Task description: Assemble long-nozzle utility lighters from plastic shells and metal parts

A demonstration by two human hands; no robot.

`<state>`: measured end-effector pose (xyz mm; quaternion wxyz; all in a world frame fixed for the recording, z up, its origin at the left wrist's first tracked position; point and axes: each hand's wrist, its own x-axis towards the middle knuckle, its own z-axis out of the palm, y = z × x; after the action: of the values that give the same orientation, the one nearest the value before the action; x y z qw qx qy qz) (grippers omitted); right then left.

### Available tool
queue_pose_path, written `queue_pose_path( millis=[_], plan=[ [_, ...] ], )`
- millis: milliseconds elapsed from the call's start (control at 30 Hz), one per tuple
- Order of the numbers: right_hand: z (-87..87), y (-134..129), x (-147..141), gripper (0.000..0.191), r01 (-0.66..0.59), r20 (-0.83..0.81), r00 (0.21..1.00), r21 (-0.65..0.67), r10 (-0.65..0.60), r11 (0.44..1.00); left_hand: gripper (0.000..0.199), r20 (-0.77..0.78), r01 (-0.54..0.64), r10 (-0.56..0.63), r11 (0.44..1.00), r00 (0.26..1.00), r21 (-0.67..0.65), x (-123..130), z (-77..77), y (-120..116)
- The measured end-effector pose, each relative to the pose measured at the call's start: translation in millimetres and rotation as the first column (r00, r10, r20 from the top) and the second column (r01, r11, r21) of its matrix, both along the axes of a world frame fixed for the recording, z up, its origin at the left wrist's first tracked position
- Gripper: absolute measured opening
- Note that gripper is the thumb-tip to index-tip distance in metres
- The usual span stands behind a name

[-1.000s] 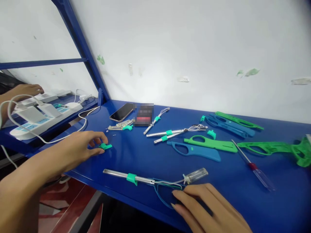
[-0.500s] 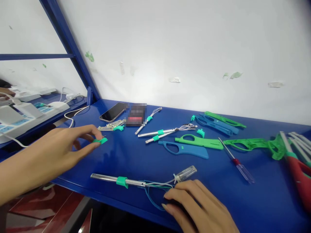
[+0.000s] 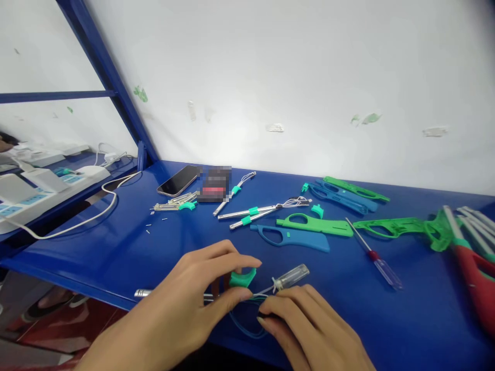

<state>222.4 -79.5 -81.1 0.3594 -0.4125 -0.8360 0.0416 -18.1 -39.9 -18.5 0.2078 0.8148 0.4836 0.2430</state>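
Observation:
Between the thumb and forefinger of my left hand (image 3: 181, 299) is a small curved green lighter trigger (image 3: 243, 279). Just to the right, my right hand (image 3: 315, 327) is closed on a blue lighter handle shell (image 3: 247, 334) at the front of the table; its fingers cover most of the shell. A clear fuel tank (image 3: 293, 276) with a thin white tube lies at the shell's upper side. The silver lighter tube (image 3: 142, 293) extends leftward, partly hidden behind my left hand.
Loose lighter tubes (image 3: 247, 212), a blue shell (image 3: 294, 238), a green shell (image 3: 315, 225) and a screwdriver (image 3: 381, 262) lie farther back. A phone (image 3: 180, 180) and small igniter parts (image 3: 176, 203) are at the back left. A red lighter (image 3: 474, 281) is at the right; a white cable (image 3: 88, 219) crosses the left.
My left hand has moved right and toward me with the green trigger, from the left of the table to above the blue shell. My right hand has stayed in place.

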Motion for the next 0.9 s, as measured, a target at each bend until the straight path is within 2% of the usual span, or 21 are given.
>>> queue_pose_path(
  millis=[133,233,367,500,567,733,900],
  plan=[
    [0.2,-1.3,-0.5,0.021,0.031,0.034,0.999,-0.016,-0.031,0.999,0.017,0.2,-0.06,0.081,0.992,0.976,-0.11,3.8,-3.4,-5.8],
    [2.0,-1.8,0.6,0.023,0.025,0.064,0.998,-0.024,-0.023,0.999,0.006,0.276,-0.122,0.165,0.979,0.947,-0.165,3.2,-2.9,-9.6],
    [3.8,-1.6,2.4,0.023,0.02,0.075,0.997,0.001,-0.02,1.0,0.026,0.412,-0.165,0.241,0.963,0.879,-0.211,4.3,-6.6,-15.9],
    [7.2,-1.2,2.0,0.019,0.019,0.044,0.999,-0.013,-0.018,1.0,0.036,0.497,-0.093,0.26,0.937,0.828,-0.335,8.2,-14.0,-22.0],
    [9.4,-1.7,0.7,0.017,0.022,0.016,1.0,-0.034,-0.021,0.999,0.038,0.51,-0.062,0.248,0.933,0.824,-0.355,9.7,-15.6,-24.4],
    [11.6,-5.4,-0.9,0.016,0.045,-0.044,0.998,-0.053,-0.047,0.998,0.022,0.481,-0.034,0.111,0.985,0.87,-0.167,11.6,-8.3,-26.8],
    [9.1,-8.7,3.0,0.02,0.013,-0.057,0.998,-0.091,-0.018,0.996,0.009,0.386,-0.144,0.145,0.989,0.911,-0.032,14.6,-4.1,-23.7]
  ],
)
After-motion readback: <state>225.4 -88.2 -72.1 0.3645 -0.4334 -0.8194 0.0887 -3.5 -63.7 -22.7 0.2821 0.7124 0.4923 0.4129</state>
